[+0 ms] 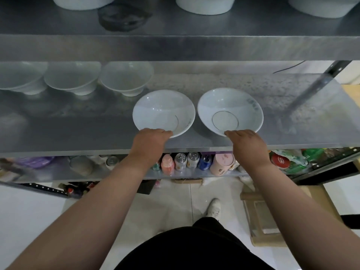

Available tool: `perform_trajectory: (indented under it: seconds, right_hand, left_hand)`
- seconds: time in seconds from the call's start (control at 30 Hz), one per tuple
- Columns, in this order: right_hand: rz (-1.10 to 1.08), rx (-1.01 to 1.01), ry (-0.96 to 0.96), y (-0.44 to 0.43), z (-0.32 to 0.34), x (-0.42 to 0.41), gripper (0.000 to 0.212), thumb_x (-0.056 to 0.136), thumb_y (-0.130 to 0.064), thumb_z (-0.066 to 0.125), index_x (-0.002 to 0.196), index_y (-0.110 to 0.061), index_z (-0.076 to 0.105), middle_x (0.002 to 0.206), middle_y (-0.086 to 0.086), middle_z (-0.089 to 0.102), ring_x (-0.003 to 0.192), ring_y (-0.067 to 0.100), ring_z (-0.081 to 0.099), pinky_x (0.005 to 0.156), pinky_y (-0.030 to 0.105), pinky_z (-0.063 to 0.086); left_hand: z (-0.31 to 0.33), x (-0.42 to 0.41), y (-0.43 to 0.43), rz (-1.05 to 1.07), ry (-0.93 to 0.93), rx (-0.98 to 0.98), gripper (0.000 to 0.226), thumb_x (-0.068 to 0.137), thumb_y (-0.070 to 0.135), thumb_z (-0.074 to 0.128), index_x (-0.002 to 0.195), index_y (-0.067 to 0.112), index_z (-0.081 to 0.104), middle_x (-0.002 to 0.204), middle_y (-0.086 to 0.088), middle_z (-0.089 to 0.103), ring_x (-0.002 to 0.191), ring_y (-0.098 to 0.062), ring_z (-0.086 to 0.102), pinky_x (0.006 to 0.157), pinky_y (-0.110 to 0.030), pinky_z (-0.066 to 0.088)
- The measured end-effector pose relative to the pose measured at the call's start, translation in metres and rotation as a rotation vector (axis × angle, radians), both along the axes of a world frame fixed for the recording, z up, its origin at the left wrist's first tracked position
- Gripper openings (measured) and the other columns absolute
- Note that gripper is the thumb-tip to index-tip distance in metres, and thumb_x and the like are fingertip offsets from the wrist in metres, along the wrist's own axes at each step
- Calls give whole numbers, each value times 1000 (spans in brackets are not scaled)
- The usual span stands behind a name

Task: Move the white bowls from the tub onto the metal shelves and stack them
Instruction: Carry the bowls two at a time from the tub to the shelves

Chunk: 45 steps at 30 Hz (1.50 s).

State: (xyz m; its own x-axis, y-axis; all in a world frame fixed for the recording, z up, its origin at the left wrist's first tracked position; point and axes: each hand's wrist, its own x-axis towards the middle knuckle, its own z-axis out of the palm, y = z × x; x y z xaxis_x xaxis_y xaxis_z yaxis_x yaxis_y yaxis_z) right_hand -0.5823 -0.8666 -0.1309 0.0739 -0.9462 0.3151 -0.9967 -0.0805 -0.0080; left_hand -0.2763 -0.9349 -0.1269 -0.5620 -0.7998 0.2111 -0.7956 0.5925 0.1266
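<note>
Two white bowls stand side by side on the middle metal shelf (pixel 78 133). My left hand (pixel 150 145) grips the near rim of the left bowl (pixel 161 110). My right hand (pixel 247 145) grips the near rim of the right bowl (pixel 231 108), which has a thin ring inside and a small blue mark. Both bowls look tilted slightly toward me. At the back left of the same shelf sit three short stacks of white bowls (pixel 124 78). More white bowls (pixel 204 4) rest on the shelf above. The tub is out of view.
A lower shelf holds cans (pixel 192 159), a pink cup (pixel 222 163) and bottles. A black shelf post (pixel 331 73) rises at the right. A wooden stool (pixel 261 219) stands on the tiled floor by my foot.
</note>
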Motion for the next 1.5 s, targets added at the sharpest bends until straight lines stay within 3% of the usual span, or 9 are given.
perform_trajectory:
  seconds: [0.1,0.27,0.37,0.43,0.53,0.63,0.87,1.03,1.5]
  right_hand:
    - [11,20,-23,-22,0,-13,57,59,18,61,109,-7,71,88,13,74,78,37,66,71,41,55]
    - [41,25,-48,-52,1,-34,54,56,20,64,105,-1,72,89,19,73,81,42,67,79,47,54]
    - [44,8,-38,-58,-6,-39,53,74,8,64,126,-1,60,117,22,66,116,43,58,103,55,41]
    - [24,57,-25,-49,-8,-40,61,88,-13,58,146,-9,40,143,21,47,139,41,35,115,56,26]
    - [-30,140,29,-27,-17,-39,74,92,-37,49,156,-24,15,158,27,12,146,47,6,117,57,15]
    - [-63,151,28,-26,-24,-40,81,91,-39,53,156,-27,7,157,32,0,145,50,-1,116,58,17]
    - [-135,147,-31,-63,-20,-38,88,85,-32,50,155,-31,-3,158,31,-5,145,49,-6,119,57,12]
    - [-141,171,-43,-89,-16,-48,86,89,-35,47,153,-36,-11,159,27,-12,146,45,-12,120,52,4]
    - [-133,196,-4,-137,-11,-68,80,93,-32,48,153,-37,-5,159,27,-10,146,46,-9,119,52,8]
  left_hand:
    - [-2,-17,-21,25,-6,54,59,48,-15,70,101,11,75,69,-9,65,54,-30,58,52,-29,45]
    - [-2,-40,-50,86,-59,115,53,74,-5,62,121,18,67,97,-11,68,82,-38,61,71,-36,48]
    - [4,-51,-58,106,-72,112,53,82,1,59,131,21,59,114,-8,65,103,-35,59,104,-42,38]
    - [0,-51,-46,118,-53,17,55,86,12,62,140,20,50,126,-6,60,121,-32,53,116,-52,23]
    - [-17,-47,-19,92,-65,-48,69,91,33,59,152,18,30,148,-10,45,141,-39,31,117,-58,17]
    - [-22,-47,-18,100,-149,-17,78,93,44,52,156,20,13,157,-10,30,147,-42,14,118,-59,11]
    - [-16,-71,-56,117,-201,20,80,94,54,39,156,25,-4,162,-6,15,148,-42,0,119,-57,-3]
    - [-16,-82,-80,116,-197,17,83,92,53,43,156,25,-3,162,-7,14,147,-44,1,119,-58,-2]
    - [-8,-95,-137,140,-269,47,87,91,51,47,155,31,-8,162,-3,14,146,-44,7,120,-55,3]
